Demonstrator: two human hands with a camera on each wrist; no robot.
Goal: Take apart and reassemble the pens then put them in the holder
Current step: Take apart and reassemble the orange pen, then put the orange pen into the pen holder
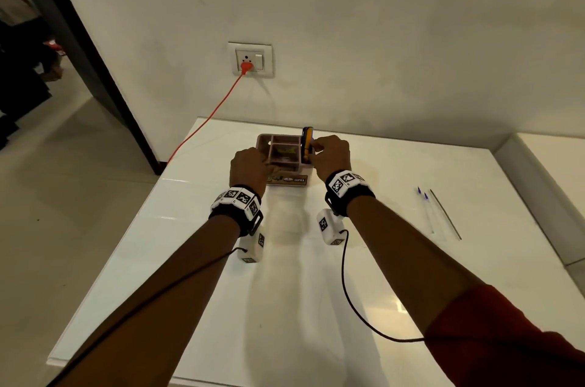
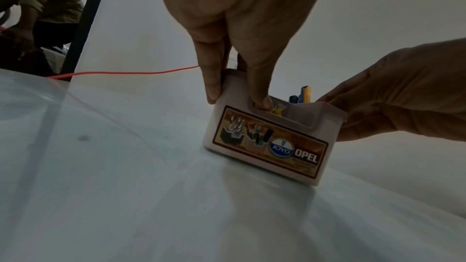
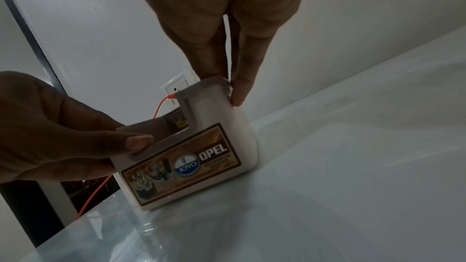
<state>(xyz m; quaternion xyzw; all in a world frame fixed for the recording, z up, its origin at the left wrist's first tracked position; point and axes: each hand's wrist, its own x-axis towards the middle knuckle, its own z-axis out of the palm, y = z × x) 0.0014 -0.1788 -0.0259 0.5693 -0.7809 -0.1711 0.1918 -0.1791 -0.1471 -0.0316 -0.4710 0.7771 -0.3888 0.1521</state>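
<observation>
A beige pen holder with a printed front label stands at the far middle of the white table. A yellow pen and a dark blue pen stand upright in its right compartment. My left hand grips the holder's front left corner, its thumb hooked over the low front rim. My right hand grips the holder's right end, with fingers on the top right corner. Two clear pens with blue tips and a thin dark refill lie on the table to the right.
An orange cable runs from a wall socket down past the table's far left corner. The wall stands right behind the holder. A second white surface adjoins on the right. A person crouches beyond the doorway.
</observation>
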